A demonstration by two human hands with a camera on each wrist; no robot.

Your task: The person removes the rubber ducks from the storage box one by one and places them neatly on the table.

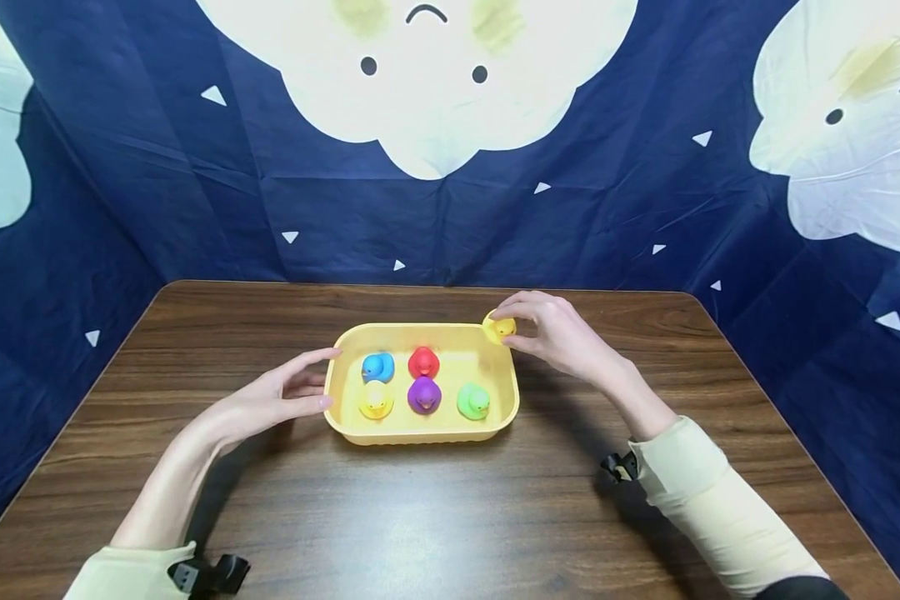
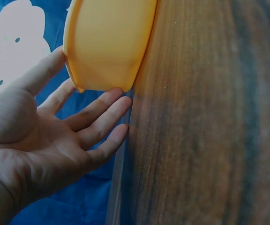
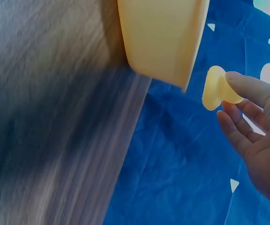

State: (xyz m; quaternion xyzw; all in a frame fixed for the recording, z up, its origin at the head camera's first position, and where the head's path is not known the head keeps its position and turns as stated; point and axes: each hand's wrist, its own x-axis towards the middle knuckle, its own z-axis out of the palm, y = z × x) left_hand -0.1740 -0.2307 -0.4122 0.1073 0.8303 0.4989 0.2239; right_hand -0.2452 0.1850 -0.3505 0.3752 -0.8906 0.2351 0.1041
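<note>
A yellow plastic basin (image 1: 442,429) stands on the table, with a blue duck (image 1: 378,367), a red duck (image 1: 423,362), a pale yellow duck (image 1: 376,401), a purple duck (image 1: 424,396) and a green duck (image 1: 473,402) inside. Between thumb and fingers, my right hand (image 1: 558,333) pinches another yellow rubber duck (image 1: 498,328) at the basin's back right corner. The right wrist view has this duck (image 3: 214,89) held above rim level, apart from the wall. My left hand (image 1: 270,396) spreads relaxed fingers against the basin's left end, fingertips at the rim and wall.
The brown wood table (image 1: 420,517) reaches back to a dark blue cloth (image 1: 217,208) printed with white clouds and small triangles. A black strap device (image 1: 210,575) sits on the left sleeve, another (image 1: 619,467) at the right cuff.
</note>
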